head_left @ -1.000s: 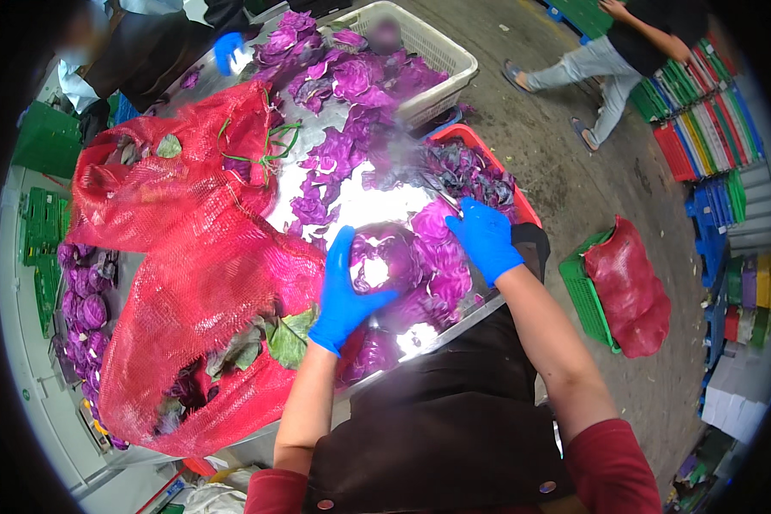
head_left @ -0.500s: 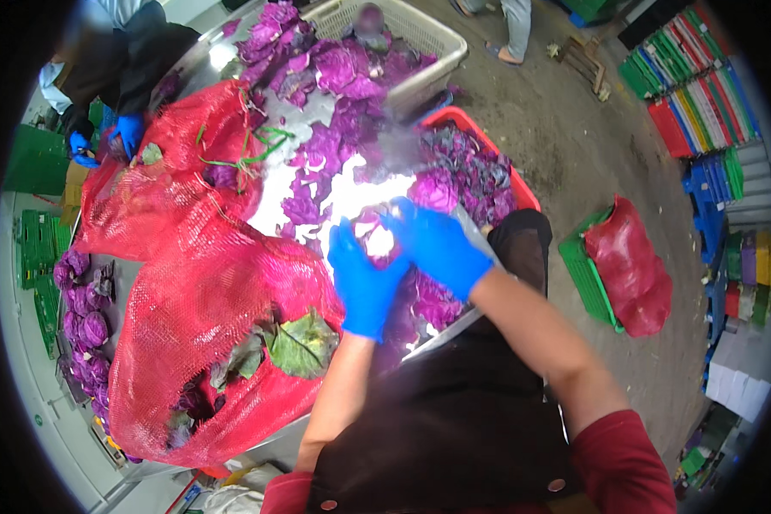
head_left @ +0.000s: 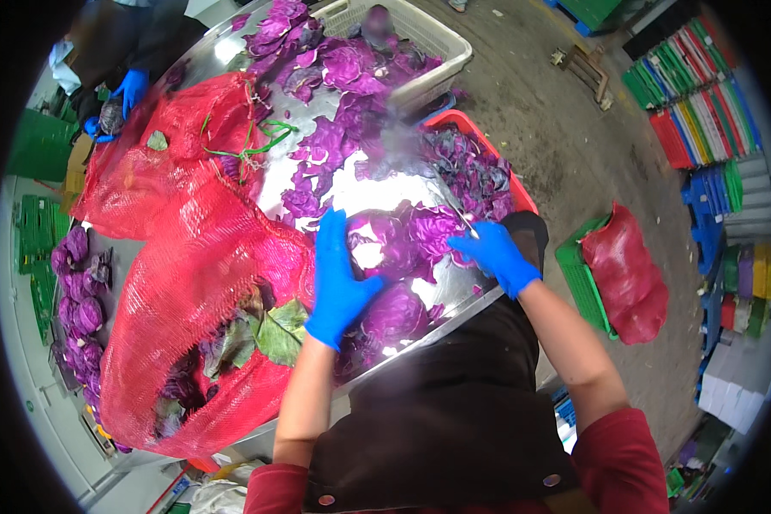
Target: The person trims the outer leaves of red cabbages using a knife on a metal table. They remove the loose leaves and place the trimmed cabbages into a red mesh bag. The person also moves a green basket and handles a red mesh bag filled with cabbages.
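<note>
Work surface: a reflective stainless-steel table (head_left: 377,193) strewn with loose purple cabbage leaves (head_left: 334,68), standing on a grey concrete floor (head_left: 565,137). At the left edge, whole purple cabbage heads (head_left: 77,291) lie beside green plastic crates (head_left: 34,223); two large red mesh sacks (head_left: 188,283) partly filled with cabbages cover the table's left half. A white slatted plastic crate (head_left: 437,43) sits at the far end, a red plastic crate (head_left: 505,176) of trimmings at the right edge, and coloured crates (head_left: 702,94) are stacked far right. The left hand (head_left: 338,278), in a blue glove, lies palm-down with fingers spread against the round purple cabbage head (head_left: 394,244) near the table's front edge, steadying it rather than clenching. The right hand (head_left: 493,253), also blue-gloved, is closed around the handle of a thin metal knife (head_left: 454,206) whose blade points away over the cabbage. The head looks glossy, its outer leaves loosened
</note>
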The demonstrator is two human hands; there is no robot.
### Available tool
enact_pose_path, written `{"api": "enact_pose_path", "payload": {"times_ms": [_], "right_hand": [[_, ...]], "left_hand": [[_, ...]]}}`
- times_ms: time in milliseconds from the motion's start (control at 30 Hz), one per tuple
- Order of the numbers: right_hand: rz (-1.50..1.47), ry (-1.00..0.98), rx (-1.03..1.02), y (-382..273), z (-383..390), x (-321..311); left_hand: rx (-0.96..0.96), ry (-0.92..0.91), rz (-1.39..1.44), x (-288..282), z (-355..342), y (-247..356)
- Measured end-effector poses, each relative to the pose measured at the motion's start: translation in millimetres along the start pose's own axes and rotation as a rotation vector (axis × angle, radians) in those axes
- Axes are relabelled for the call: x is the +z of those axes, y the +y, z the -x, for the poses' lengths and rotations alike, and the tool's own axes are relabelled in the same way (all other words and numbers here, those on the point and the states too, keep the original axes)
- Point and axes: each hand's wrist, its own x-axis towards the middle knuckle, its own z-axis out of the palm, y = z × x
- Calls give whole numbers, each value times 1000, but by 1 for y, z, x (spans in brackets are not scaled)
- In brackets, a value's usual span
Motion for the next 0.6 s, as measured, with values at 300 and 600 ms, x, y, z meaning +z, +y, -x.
{"api": "enact_pose_path", "payload": {"times_ms": [300,600], "right_hand": [[313,237,-680,-97,17,39],[406,-29,-495,-102,-101,-5]], "left_hand": [[-279,328,127,48,-4,22],[-131,122,203,39,0,11]]}}
